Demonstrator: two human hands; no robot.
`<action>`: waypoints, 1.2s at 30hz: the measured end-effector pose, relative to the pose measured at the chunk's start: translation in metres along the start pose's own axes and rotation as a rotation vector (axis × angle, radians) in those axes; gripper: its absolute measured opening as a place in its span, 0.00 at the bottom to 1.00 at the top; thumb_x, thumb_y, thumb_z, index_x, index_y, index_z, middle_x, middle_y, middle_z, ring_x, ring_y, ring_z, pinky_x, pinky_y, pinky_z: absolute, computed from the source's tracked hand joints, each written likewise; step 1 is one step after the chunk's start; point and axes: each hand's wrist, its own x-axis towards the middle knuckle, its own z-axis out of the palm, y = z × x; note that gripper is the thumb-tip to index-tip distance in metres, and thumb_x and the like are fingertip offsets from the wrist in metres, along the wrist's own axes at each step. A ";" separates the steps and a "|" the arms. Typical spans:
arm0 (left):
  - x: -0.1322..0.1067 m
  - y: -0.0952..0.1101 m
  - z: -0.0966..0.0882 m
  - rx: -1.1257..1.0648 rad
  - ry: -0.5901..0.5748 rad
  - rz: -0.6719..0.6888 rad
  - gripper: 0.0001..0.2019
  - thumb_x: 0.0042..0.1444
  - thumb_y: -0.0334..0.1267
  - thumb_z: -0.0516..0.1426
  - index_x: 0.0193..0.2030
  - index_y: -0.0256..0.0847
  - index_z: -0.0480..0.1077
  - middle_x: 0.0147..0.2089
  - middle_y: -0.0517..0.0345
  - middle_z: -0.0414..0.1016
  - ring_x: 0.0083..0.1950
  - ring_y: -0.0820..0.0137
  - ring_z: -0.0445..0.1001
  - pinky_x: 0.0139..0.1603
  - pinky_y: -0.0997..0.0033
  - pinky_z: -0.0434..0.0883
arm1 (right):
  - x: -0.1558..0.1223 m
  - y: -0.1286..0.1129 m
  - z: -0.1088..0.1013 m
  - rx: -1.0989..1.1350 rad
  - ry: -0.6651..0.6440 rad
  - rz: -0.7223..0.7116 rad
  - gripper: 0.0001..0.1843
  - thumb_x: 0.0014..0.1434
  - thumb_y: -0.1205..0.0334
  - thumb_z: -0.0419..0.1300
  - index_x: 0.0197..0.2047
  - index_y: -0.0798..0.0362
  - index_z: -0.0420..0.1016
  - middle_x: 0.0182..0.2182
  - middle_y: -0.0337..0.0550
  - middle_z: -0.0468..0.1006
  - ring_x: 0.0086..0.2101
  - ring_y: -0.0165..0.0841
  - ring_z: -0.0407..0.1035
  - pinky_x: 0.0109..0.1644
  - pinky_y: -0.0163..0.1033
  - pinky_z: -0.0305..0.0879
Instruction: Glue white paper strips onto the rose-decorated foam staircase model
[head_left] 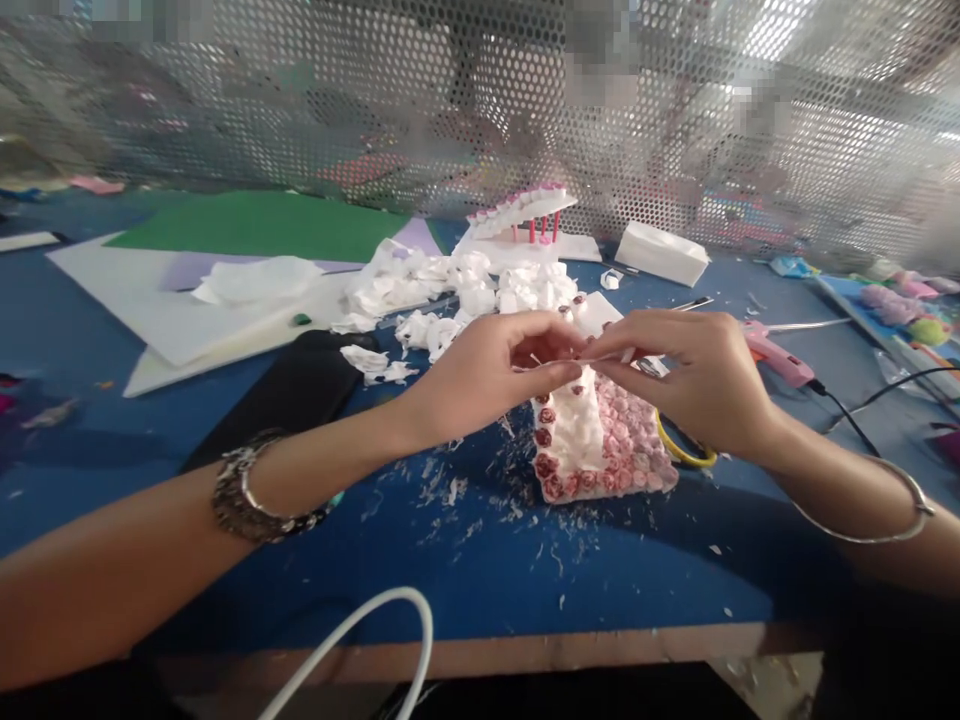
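My left hand and my right hand meet fingertip to fingertip above a decorated panel. Both are closed in a pinch on something small, mostly hidden by the fingers. Below them, the panel lies on the table, its white middle edged with dark red and pink paper-like rosettes that fade to pale pink on the right. More small dark red rosettes sit near its far end. A pair of yellow-handled scissors rests partly under my right hand.
Crumpled white paper heaps behind the panel, beside green sheet and white boards. A pink glue gun with a black cord lies right. A small white model with red posts stands at the back. White cable loops in front.
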 end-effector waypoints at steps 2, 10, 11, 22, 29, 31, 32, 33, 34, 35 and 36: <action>0.001 0.001 -0.003 0.062 -0.018 0.002 0.08 0.53 0.40 0.57 0.35 0.38 0.72 0.30 0.60 0.73 0.31 0.78 0.72 0.32 0.81 0.69 | 0.000 0.001 0.000 0.008 -0.016 0.023 0.06 0.56 0.64 0.57 0.34 0.53 0.75 0.29 0.37 0.77 0.27 0.22 0.68 0.31 0.29 0.63; -0.001 0.009 -0.002 0.214 -0.062 0.065 0.15 0.57 0.41 0.52 0.22 0.36 0.67 0.19 0.65 0.63 0.22 0.82 0.61 0.22 0.82 0.58 | -0.001 0.003 0.007 0.030 0.033 -0.068 0.07 0.57 0.63 0.57 0.34 0.54 0.77 0.28 0.40 0.70 0.28 0.24 0.64 0.31 0.32 0.62; -0.001 0.009 -0.001 0.213 -0.060 0.050 0.16 0.57 0.42 0.52 0.22 0.36 0.66 0.18 0.65 0.62 0.21 0.82 0.60 0.22 0.82 0.57 | -0.001 0.003 0.008 0.035 0.027 -0.061 0.08 0.57 0.64 0.56 0.35 0.54 0.77 0.27 0.40 0.69 0.28 0.24 0.64 0.31 0.32 0.62; 0.001 0.004 -0.004 0.152 0.064 0.140 0.13 0.54 0.33 0.52 0.19 0.36 0.59 0.34 0.59 0.68 0.33 0.79 0.68 0.35 0.79 0.66 | 0.001 -0.003 -0.005 0.247 -0.036 0.175 0.08 0.56 0.64 0.57 0.39 0.51 0.74 0.35 0.40 0.75 0.35 0.26 0.69 0.40 0.34 0.69; -0.003 -0.003 0.005 -0.072 -0.115 -0.030 0.08 0.60 0.39 0.47 0.45 0.42 0.59 0.30 0.62 0.66 0.27 0.78 0.66 0.27 0.79 0.65 | -0.002 -0.007 0.005 0.285 -0.003 0.181 0.04 0.54 0.61 0.59 0.34 0.50 0.74 0.34 0.39 0.75 0.35 0.26 0.69 0.39 0.35 0.73; -0.003 -0.001 0.003 0.060 -0.156 0.008 0.09 0.61 0.41 0.46 0.41 0.40 0.63 0.30 0.62 0.66 0.30 0.78 0.66 0.30 0.79 0.64 | -0.002 -0.009 0.004 0.252 -0.002 0.158 0.04 0.55 0.61 0.58 0.34 0.49 0.74 0.35 0.38 0.75 0.36 0.26 0.70 0.39 0.34 0.73; -0.002 0.000 0.001 0.125 -0.156 0.042 0.10 0.61 0.41 0.46 0.38 0.40 0.64 0.30 0.62 0.66 0.30 0.78 0.66 0.31 0.80 0.64 | -0.001 -0.009 0.003 0.231 -0.002 0.147 0.04 0.55 0.62 0.58 0.34 0.49 0.74 0.35 0.38 0.75 0.35 0.26 0.70 0.39 0.34 0.73; -0.002 0.002 0.000 0.182 -0.147 0.075 0.11 0.61 0.41 0.47 0.35 0.39 0.65 0.30 0.62 0.67 0.30 0.78 0.65 0.31 0.80 0.63 | -0.001 -0.010 0.002 0.208 0.001 0.134 0.04 0.55 0.62 0.58 0.34 0.49 0.74 0.35 0.38 0.75 0.35 0.25 0.70 0.39 0.33 0.72; -0.002 0.004 -0.002 0.225 -0.140 0.101 0.12 0.61 0.40 0.47 0.32 0.38 0.66 0.28 0.62 0.66 0.29 0.79 0.65 0.29 0.80 0.62 | -0.001 -0.010 0.000 0.186 0.003 0.124 0.04 0.54 0.63 0.58 0.34 0.50 0.74 0.35 0.38 0.75 0.35 0.25 0.70 0.39 0.33 0.72; -0.001 0.007 -0.004 0.258 -0.142 0.112 0.12 0.61 0.40 0.47 0.31 0.38 0.67 0.26 0.63 0.66 0.27 0.79 0.65 0.28 0.80 0.61 | -0.001 -0.010 -0.002 0.171 0.002 0.122 0.04 0.54 0.64 0.58 0.33 0.50 0.74 0.35 0.38 0.75 0.35 0.25 0.69 0.40 0.33 0.71; -0.001 0.009 -0.005 0.282 -0.140 0.115 0.13 0.60 0.39 0.47 0.30 0.38 0.67 0.24 0.64 0.66 0.25 0.79 0.64 0.26 0.80 0.60 | -0.002 -0.010 -0.004 0.163 -0.011 0.131 0.03 0.54 0.65 0.58 0.33 0.51 0.74 0.35 0.38 0.75 0.35 0.25 0.69 0.40 0.32 0.71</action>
